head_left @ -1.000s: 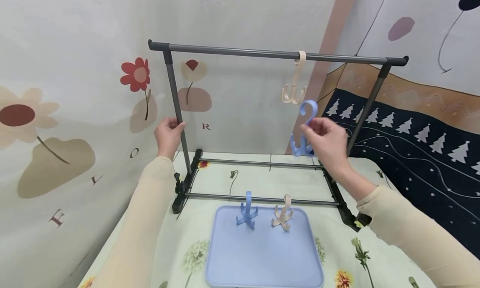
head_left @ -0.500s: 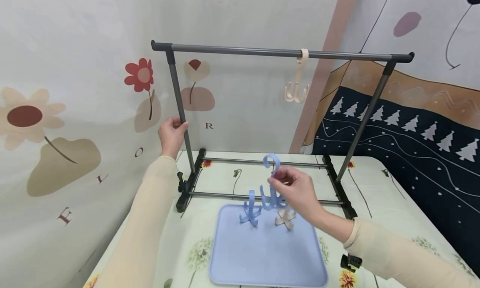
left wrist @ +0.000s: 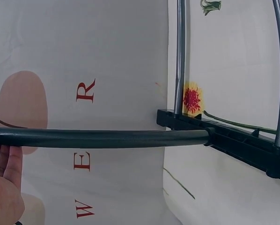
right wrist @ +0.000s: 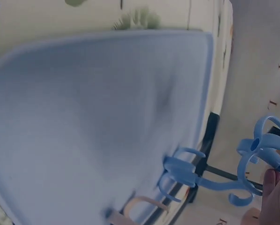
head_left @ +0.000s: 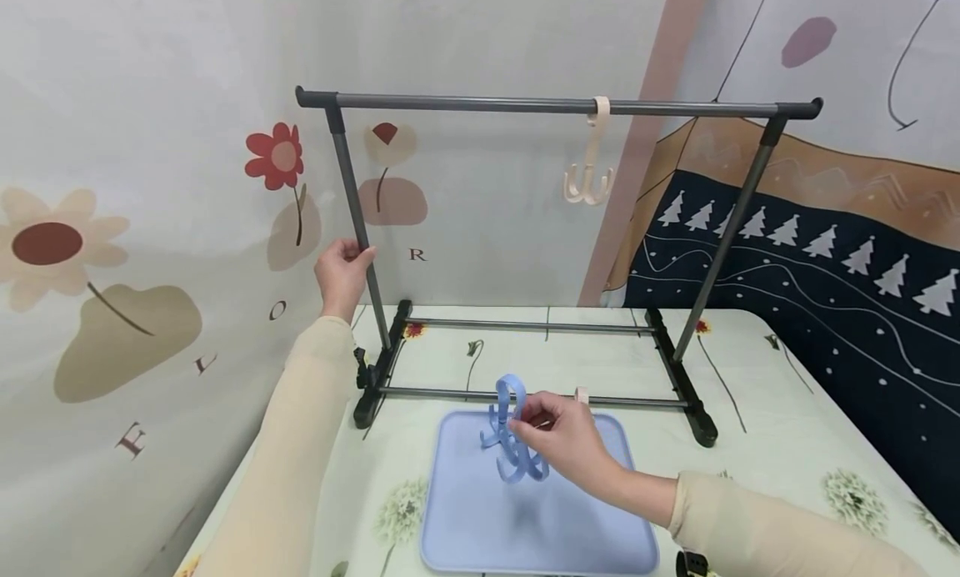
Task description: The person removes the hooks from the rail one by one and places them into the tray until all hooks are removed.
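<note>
My right hand (head_left: 566, 439) pinches a blue multi-prong hook (head_left: 512, 385) by its stem, above the blue tray (head_left: 465, 535). In the right wrist view the held hook's prongs (right wrist: 255, 145) show beside my fingers. A second blue hook (right wrist: 180, 171) rests at the tray's far side, partly covered by the held one in the head view. Next to it, a beige hook (right wrist: 142, 204) is mostly behind my right hand in the head view. My left hand (head_left: 341, 277) grips the left upright (left wrist: 98, 138) of a dark grey garment rack, thumb and fingers around it.
Another beige hook (head_left: 588, 156) hangs from the rack's top bar (head_left: 465, 103), right of centre. Two lower bars (head_left: 525, 325) join the black feet (head_left: 678, 377) behind the tray. A floral cloth (head_left: 780, 427) covers the table; a printed curtain (head_left: 487, 227) hangs behind.
My right hand has brought the blue hook down and left, from below the hanging beige hook to just over the tray. The left hand keeps its grip on the upright.
</note>
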Demonstrator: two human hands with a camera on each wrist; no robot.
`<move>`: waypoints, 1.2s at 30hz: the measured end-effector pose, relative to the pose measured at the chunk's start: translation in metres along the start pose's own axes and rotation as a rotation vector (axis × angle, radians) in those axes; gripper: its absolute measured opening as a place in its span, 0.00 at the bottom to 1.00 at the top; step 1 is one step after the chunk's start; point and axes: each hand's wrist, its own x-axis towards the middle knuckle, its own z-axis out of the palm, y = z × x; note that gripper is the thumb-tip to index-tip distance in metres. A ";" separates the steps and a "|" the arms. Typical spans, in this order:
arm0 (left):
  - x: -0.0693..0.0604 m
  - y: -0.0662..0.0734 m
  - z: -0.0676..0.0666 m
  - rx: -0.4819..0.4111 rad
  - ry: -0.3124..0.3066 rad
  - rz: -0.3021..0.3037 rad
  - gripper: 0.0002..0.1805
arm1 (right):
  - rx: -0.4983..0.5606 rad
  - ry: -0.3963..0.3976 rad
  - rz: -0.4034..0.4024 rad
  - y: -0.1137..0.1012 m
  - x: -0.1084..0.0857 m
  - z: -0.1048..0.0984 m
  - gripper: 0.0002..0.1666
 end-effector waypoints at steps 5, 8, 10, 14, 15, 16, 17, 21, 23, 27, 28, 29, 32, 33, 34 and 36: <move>-0.001 0.000 -0.001 0.002 -0.002 -0.005 0.17 | -0.005 -0.040 0.001 0.010 -0.008 0.014 0.05; -0.002 0.001 -0.001 0.005 -0.003 -0.010 0.17 | -0.015 -0.054 -0.003 0.016 -0.012 0.022 0.06; -0.003 0.002 -0.001 0.003 -0.003 -0.012 0.17 | -0.024 -0.061 -0.006 0.020 -0.015 0.027 0.06; -0.003 0.003 -0.001 -0.004 0.002 -0.010 0.17 | -0.038 -0.067 -0.009 0.028 -0.018 0.035 0.08; -0.003 0.003 -0.001 -0.005 0.003 -0.011 0.17 | -0.039 -0.068 -0.009 0.030 -0.018 0.036 0.08; -0.003 0.003 -0.001 -0.006 0.003 -0.011 0.17 | -0.041 -0.068 -0.005 0.031 -0.019 0.038 0.08; -0.003 0.003 0.000 -0.007 0.003 -0.013 0.17 | -0.041 -0.069 -0.001 0.032 -0.019 0.039 0.08; -0.002 0.002 0.001 -0.012 0.000 -0.017 0.17 | -0.049 -0.074 0.015 0.036 -0.019 0.042 0.09; -0.002 0.001 0.001 -0.020 -0.002 -0.011 0.16 | -0.049 -0.075 0.011 0.038 -0.019 0.043 0.09; -0.001 0.000 0.001 -0.027 0.002 -0.001 0.15 | -0.045 -0.081 -0.024 0.043 -0.019 0.046 0.10; -0.001 0.000 0.001 -0.026 0.002 -0.003 0.16 | -0.047 -0.085 -0.033 0.045 -0.019 0.046 0.10; -0.001 0.000 0.001 -0.026 0.001 -0.005 0.16 | -0.047 -0.091 -0.039 0.047 -0.019 0.047 0.10; -0.002 0.000 0.000 -0.022 -0.004 -0.009 0.15 | -0.054 -0.108 -0.053 0.050 -0.021 0.048 0.11; -0.002 0.000 0.000 -0.020 -0.005 -0.010 0.15 | -0.055 -0.110 -0.059 0.051 -0.021 0.048 0.11; -0.002 0.000 -0.001 -0.018 -0.006 -0.011 0.15 | -0.053 -0.115 -0.059 0.052 -0.022 0.048 0.11; -0.002 0.001 -0.001 -0.014 -0.007 -0.011 0.16 | -0.045 -0.122 -0.063 0.053 -0.022 0.048 0.10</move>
